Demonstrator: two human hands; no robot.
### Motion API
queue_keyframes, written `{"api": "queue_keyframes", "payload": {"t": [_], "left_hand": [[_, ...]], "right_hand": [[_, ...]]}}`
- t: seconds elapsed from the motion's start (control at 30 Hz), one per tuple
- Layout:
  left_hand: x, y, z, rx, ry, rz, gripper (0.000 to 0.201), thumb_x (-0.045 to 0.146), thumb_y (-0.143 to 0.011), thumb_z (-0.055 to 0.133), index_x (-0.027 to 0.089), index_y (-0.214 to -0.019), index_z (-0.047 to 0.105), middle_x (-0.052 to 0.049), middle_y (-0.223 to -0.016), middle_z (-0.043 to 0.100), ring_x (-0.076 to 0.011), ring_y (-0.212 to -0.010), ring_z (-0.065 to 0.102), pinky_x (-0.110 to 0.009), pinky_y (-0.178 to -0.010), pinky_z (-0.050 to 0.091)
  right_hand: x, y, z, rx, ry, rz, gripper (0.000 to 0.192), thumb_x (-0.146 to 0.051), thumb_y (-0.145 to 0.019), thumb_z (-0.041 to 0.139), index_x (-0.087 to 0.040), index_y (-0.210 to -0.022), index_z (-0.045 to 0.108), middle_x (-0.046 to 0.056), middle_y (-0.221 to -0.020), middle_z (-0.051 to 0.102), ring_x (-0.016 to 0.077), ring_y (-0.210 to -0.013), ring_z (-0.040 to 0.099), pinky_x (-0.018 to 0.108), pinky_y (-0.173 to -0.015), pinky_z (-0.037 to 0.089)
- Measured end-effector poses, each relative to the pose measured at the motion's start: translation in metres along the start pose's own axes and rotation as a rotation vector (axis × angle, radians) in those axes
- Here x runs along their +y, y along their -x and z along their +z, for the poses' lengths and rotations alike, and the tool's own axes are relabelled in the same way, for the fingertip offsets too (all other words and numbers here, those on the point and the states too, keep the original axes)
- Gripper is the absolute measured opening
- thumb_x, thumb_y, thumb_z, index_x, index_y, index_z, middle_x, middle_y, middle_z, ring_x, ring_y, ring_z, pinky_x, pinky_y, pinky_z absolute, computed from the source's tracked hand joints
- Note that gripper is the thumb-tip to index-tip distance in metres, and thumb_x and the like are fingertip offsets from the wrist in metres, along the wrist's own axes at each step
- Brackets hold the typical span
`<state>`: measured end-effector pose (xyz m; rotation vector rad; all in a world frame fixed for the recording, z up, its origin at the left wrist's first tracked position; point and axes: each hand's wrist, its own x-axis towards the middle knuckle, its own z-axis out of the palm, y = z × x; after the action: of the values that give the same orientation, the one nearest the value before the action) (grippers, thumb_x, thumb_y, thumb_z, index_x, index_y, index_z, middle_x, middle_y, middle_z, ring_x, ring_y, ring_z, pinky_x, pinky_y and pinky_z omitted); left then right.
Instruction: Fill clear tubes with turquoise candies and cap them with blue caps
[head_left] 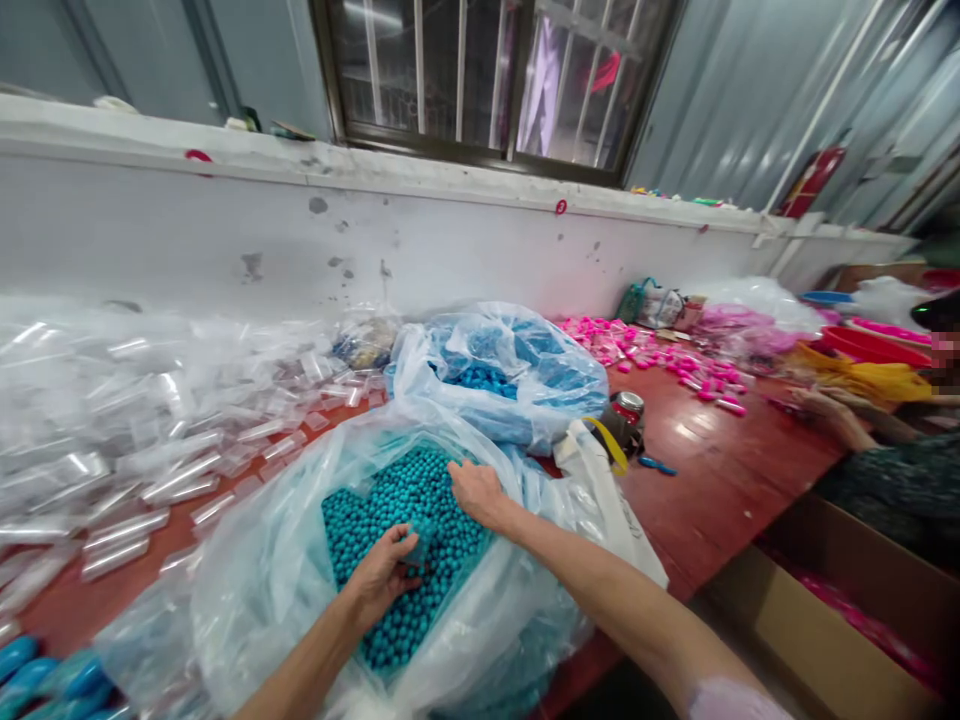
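The teal beads (409, 540) fill an open clear plastic bag (270, 570) at the near edge of the red table (712, 480). The left hand (382, 575) lies among the beads with its fingers curled around a small teal piece; I cannot tell exactly what that piece is. The right hand (476, 492) rests palm down on the beads by the bag's far rim, fingers bent and dipped in; whether it has hold of anything I cannot tell.

Just behind sits a second bag of blue beads (499, 375). A small jar with a metal lid (626, 412) stands just right of it, beside a white bag (607, 490). Clear plastic tubes (135, 470) are heaped across the left of the table. Pink pieces (660, 360) are scattered farther right, where another person's hand (825, 408) rests on the table. A cardboard box (847, 590) sits below the table's right edge.
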<state>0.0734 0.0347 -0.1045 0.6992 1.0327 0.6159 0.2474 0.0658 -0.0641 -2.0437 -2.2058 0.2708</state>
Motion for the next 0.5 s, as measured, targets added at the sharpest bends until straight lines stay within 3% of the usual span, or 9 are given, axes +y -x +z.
{"api": "queue_keyframes", "payload": {"t": [0.17,0.37,0.5], "left_hand": [[0.0,0.004,0.0,0.081,-0.109,-0.053,0.029,0.033,-0.067,0.062,0.019,-0.082,0.041,0.004,-0.063,0.055,-0.0127,-0.052,0.057,-0.02,-0.045,0.038],[0.001,0.008,-0.002,0.075,-0.068,-0.106,0.029,0.035,-0.072,0.058,0.02,-0.089,0.041,0.003,-0.075,0.058,-0.0133,-0.057,0.06,-0.023,-0.049,0.043],[0.002,0.01,-0.001,0.041,-0.05,-0.109,0.029,0.034,-0.072,0.059,0.021,-0.092,0.042,0.003,-0.077,0.058,-0.0131,-0.058,0.059,-0.023,-0.049,0.043]], "right_hand": [[-0.004,0.002,0.005,-0.013,-0.147,-0.054,0.029,-0.021,-0.082,0.041,-0.014,-0.11,0.047,0.008,-0.098,0.062,0.017,-0.088,0.058,0.025,-0.073,0.042],[0.002,0.002,0.009,-0.127,-0.176,-0.099,0.038,-0.007,-0.073,0.041,-0.019,-0.106,0.056,0.0,-0.076,0.065,0.0124,-0.061,0.059,0.021,-0.058,0.041],[0.002,0.006,-0.002,-0.037,-0.094,-0.153,0.034,-0.008,-0.08,0.034,-0.018,-0.1,0.059,0.007,-0.093,0.06,0.0166,-0.077,0.057,0.026,-0.066,0.042]]}}
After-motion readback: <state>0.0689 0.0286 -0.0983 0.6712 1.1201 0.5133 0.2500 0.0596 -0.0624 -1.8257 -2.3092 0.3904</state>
